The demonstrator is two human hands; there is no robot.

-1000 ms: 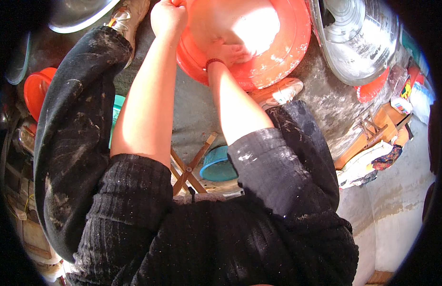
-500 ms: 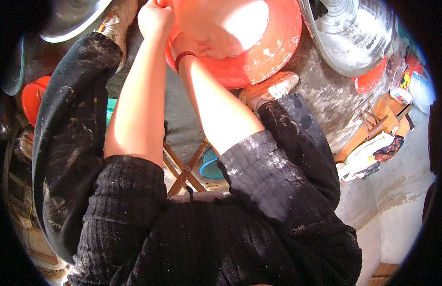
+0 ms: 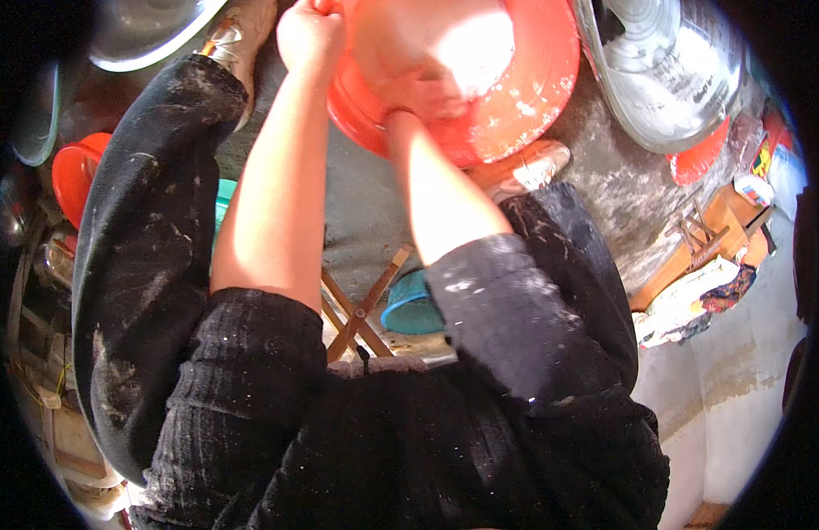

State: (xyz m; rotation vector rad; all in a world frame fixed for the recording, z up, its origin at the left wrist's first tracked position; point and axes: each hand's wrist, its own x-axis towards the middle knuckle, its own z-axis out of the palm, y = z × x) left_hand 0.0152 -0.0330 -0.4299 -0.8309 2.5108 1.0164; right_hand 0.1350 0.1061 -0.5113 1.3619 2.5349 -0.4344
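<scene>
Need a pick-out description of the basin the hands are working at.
Follow the two bare forearms up to the picture's top edge. There sits a round red basin, the left hand at its rim, the right hand inside. Unlike the red basin at far left, it looks larger and shows pale contents.

Your right hand (image 3: 430, 94) is in the basin (image 3: 546, 84) at upper centre, your left hand (image 3: 312, 37) at its left rim; a tub (image 3: 679, 124) lies upper right, another basin (image 3: 412, 307) mid-frame, partly behind your right sleeve (image 3: 506, 305).
</scene>
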